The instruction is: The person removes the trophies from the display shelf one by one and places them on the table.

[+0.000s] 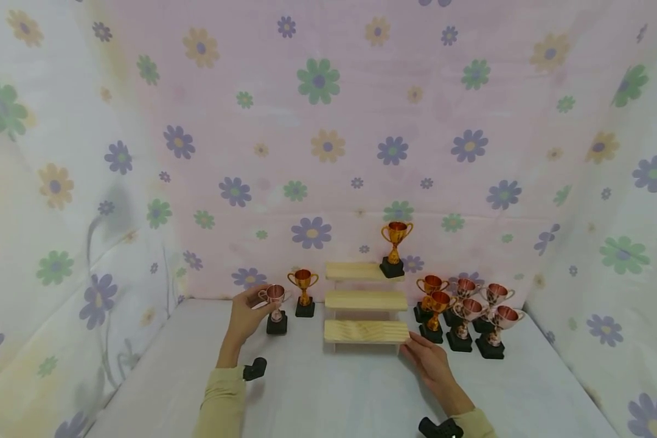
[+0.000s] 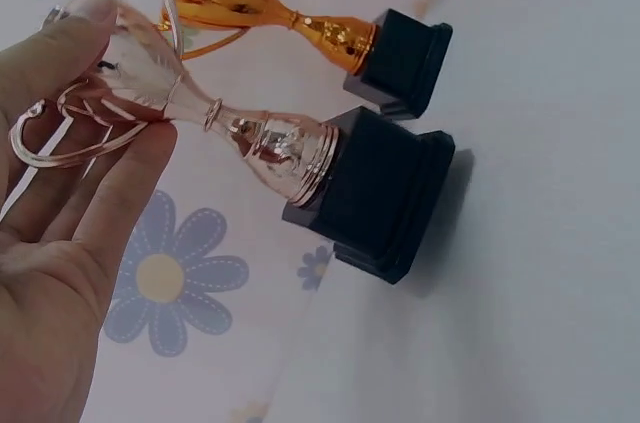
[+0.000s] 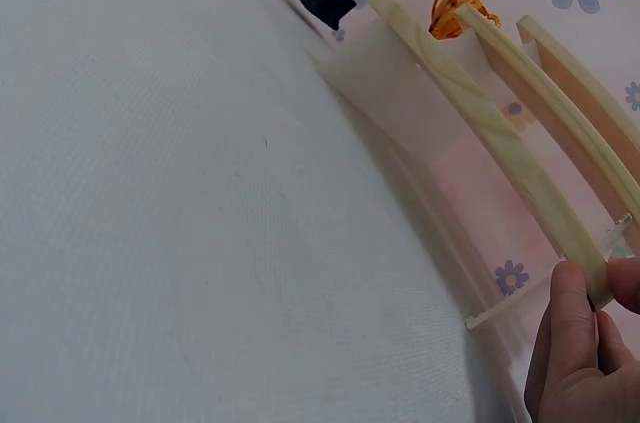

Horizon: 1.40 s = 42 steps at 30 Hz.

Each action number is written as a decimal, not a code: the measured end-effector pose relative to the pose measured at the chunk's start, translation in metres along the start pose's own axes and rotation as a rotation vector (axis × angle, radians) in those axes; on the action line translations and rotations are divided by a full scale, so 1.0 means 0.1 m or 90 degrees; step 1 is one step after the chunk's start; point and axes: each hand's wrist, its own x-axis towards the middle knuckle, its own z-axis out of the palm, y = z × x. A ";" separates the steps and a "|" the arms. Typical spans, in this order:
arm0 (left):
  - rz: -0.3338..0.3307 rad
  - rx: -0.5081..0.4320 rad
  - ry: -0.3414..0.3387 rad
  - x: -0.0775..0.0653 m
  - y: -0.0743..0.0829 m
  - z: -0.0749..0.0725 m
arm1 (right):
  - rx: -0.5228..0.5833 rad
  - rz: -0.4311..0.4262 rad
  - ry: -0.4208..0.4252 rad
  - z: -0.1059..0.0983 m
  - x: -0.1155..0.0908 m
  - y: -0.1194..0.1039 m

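A rose-gold trophy cup (image 1: 276, 295) with a black base is in my left hand (image 1: 245, 317), which holds it by the bowl between thumb and fingers. In the left wrist view the trophy's base (image 2: 375, 193) is close to the table; whether it touches is unclear. Just behind it stands a gold trophy (image 1: 304, 286). My right hand (image 1: 430, 365) pinches the right end of the lowest step of a three-step wooden stand (image 1: 367, 331). In the right wrist view the thumb and fingers grip that step's end (image 3: 590, 278). Another gold trophy (image 1: 395, 243) stands on the top step's right end.
Right of the stand is a group of trophies: two gold ones (image 1: 434, 310) and several rose-gold ones (image 1: 498, 328), standing close together. A white cloth covers the table (image 1: 328, 395). Flower-printed curtains (image 1: 339, 182) enclose the back and both sides.
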 end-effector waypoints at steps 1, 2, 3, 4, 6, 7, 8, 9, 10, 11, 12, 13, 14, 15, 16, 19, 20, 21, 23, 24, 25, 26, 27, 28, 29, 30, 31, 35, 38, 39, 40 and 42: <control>-0.004 0.001 -0.004 0.05 -0.01 -0.01 | 0.000 -0.002 0.000 0.00 0.00 0.00; -0.009 -0.003 -0.007 0.10 -0.03 -0.03 | 0.001 -0.004 -0.001 0.00 0.00 0.01; -0.015 -0.004 -0.009 0.15 -0.04 -0.05 | 0.002 -0.007 -0.003 0.00 0.00 0.01; -0.023 -0.005 -0.011 0.20 -0.05 -0.06 | 0.004 -0.009 -0.003 0.00 0.00 0.01; -0.043 -0.010 -0.015 0.28 -0.06 -0.10 | 0.004 -0.012 -0.004 0.00 0.00 0.02; -0.051 -0.014 -0.014 0.32 -0.07 -0.12 | 0.006 -0.014 -0.005 0.00 -0.01 0.02; -0.059 -0.017 -0.013 0.35 -0.08 -0.13 | 0.007 -0.014 -0.006 0.00 -0.01 0.02; -0.067 -0.018 -0.014 0.38 -0.08 -0.13 | 0.007 -0.015 -0.006 0.00 -0.01 0.02; -0.076 -0.020 -0.015 0.40 -0.09 -0.13 | 0.008 -0.014 -0.005 0.00 -0.01 0.02; -0.083 -0.024 -0.015 0.42 -0.10 -0.13 | 0.008 -0.013 -0.006 0.00 -0.01 0.01; -0.091 -0.028 -0.012 0.44 -0.11 -0.11 | 0.008 -0.013 -0.007 -0.01 -0.01 0.01; -0.095 -0.030 -0.012 0.45 -0.12 -0.10 | 0.008 -0.012 -0.008 -0.01 -0.01 0.01; -0.099 -0.032 -0.013 0.46 -0.13 -0.08 | 0.010 -0.012 -0.007 0.00 -0.01 0.01; -0.100 -0.031 -0.011 0.46 -0.15 -0.06 | 0.010 -0.012 -0.006 0.00 -0.01 0.01; -0.101 -0.033 -0.008 0.47 -0.15 -0.03 | 0.012 -0.012 -0.007 0.00 -0.01 0.00; -0.098 -0.042 0.005 0.46 -0.16 0.02 | 0.014 -0.011 -0.006 0.00 -0.01 0.01; -0.098 -0.043 0.010 0.45 -0.17 0.04 | 0.015 -0.012 -0.006 0.00 -0.01 0.01; -0.098 -0.047 0.015 0.44 -0.16 0.05 | 0.015 -0.012 -0.007 0.00 -0.01 0.01; -0.102 -0.057 0.022 0.43 -0.16 0.06 | 0.017 -0.012 -0.008 0.00 -0.01 0.02; -0.103 -0.059 0.021 0.42 -0.16 0.06 | 0.015 -0.013 -0.009 0.00 -0.01 0.02; -0.104 -0.060 0.020 0.42 -0.16 0.07 | 0.016 -0.013 -0.008 0.00 -0.01 0.02; -0.105 -0.061 0.019 0.41 -0.16 0.07 | 0.015 -0.014 -0.009 -0.01 -0.01 0.01; -0.106 -0.065 0.018 0.41 -0.16 0.06 | 0.015 -0.014 -0.007 -0.01 -0.01 0.01; -0.109 -0.066 0.017 0.40 -0.16 0.06 | 0.013 -0.014 -0.006 -0.01 -0.01 0.01; -0.112 -0.067 0.016 0.40 -0.16 0.07 | 0.013 -0.014 -0.005 -0.01 -0.01 0.01; -0.114 -0.065 0.017 0.40 -0.16 0.07 | 0.011 -0.014 -0.006 -0.01 -0.02 0.01; -0.119 -0.064 0.017 0.40 -0.17 0.07 | 0.011 -0.013 -0.006 -0.01 -0.01 0.01; -0.143 -0.055 0.009 0.39 -0.21 0.06 | 0.014 -0.012 -0.007 -0.01 -0.01 0.01; -0.152 -0.065 -0.010 0.36 -0.25 0.04 | 0.015 -0.011 -0.008 -0.02 -0.01 0.02; -0.154 -0.069 -0.017 0.35 -0.27 0.04 | 0.014 -0.011 -0.007 -0.01 -0.01 0.02; -0.156 -0.074 -0.021 0.33 -0.28 0.04 | 0.013 -0.011 -0.007 -0.02 -0.01 0.02; -0.154 -0.077 -0.029 0.30 -0.30 0.03 | 0.011 -0.010 -0.008 -0.02 -0.01 0.02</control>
